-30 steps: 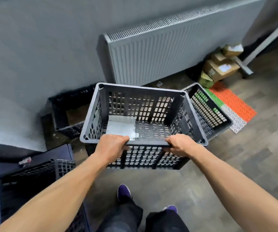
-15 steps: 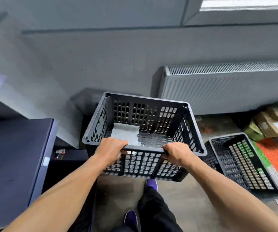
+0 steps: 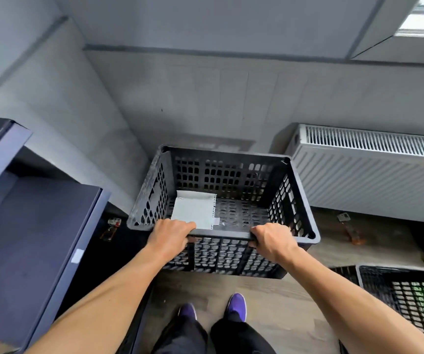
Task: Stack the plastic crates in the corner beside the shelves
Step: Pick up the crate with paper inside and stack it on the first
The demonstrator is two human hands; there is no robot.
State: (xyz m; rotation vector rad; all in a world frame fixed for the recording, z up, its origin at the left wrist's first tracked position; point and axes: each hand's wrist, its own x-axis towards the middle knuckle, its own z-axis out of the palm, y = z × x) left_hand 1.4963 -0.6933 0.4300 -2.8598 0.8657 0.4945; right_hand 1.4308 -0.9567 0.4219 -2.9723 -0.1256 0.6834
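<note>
Ahead, held crate between shelves, radiator; spare crate right.

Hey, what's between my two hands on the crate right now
Only a bare stretch of near rim on the black crate runs between the left hand and the right hand, seen in the head view.

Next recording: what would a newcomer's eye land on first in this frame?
The black perforated crate fills mid-frame, carried above the floor. The left hand and right hand grip its near rim, and a white paper sheet lies inside on its left. Dark blue shelves stand at left, a white radiator hangs on the wall at right, and a second crate sits on the floor at lower right.
</note>
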